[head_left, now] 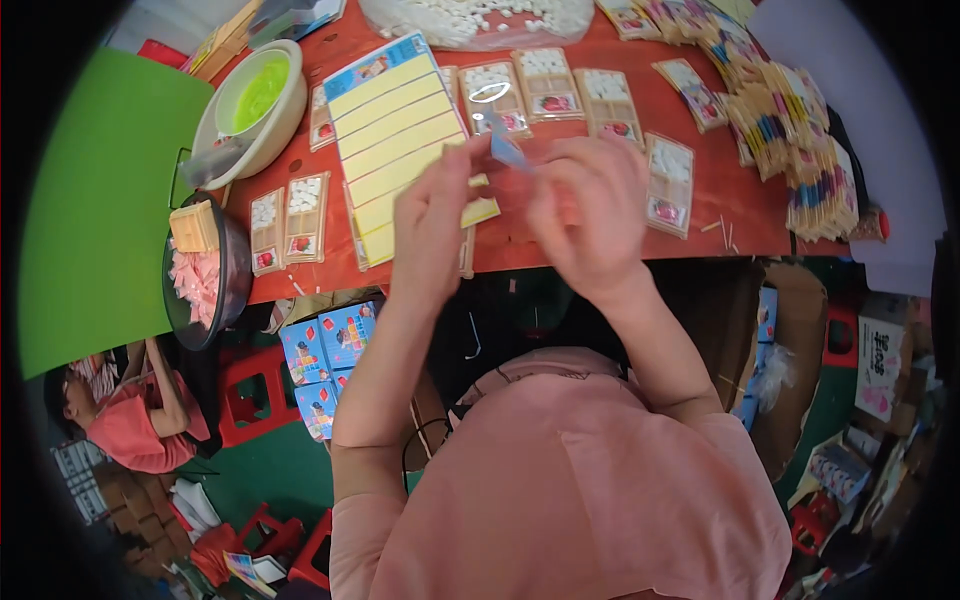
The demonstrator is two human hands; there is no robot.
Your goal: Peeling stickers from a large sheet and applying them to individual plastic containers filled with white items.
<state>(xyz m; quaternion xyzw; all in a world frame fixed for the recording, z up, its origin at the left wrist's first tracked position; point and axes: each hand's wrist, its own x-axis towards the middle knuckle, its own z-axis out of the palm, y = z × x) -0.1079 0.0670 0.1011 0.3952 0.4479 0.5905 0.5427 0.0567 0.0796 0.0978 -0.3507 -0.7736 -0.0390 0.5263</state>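
A small, partly see-through, blue-tinted piece (510,150) shows between my fingertips, above the table. It meets the fingers of my right hand (590,205), which are bent and smeared by motion. My left hand (430,215) is raised over the right side of a yellow sheet with a blue top (395,150), its fingertips close to the same piece. What the left fingers pinch, if anything, is hidden. Beyond my hands lie flat wooden trays (547,85) with white pellets and a red-fruit picture. One more such tray (668,185) lies right of my right hand.
Two trays (305,218) lie left of the sheet. A white basin (285,125) holds a bowl with something green. Pink pieces (198,285) fill a dark tub. White pellets (480,20) lie on plastic at the back; bundled packs (770,110) are piled right. Another person (140,425) sits at lower left.
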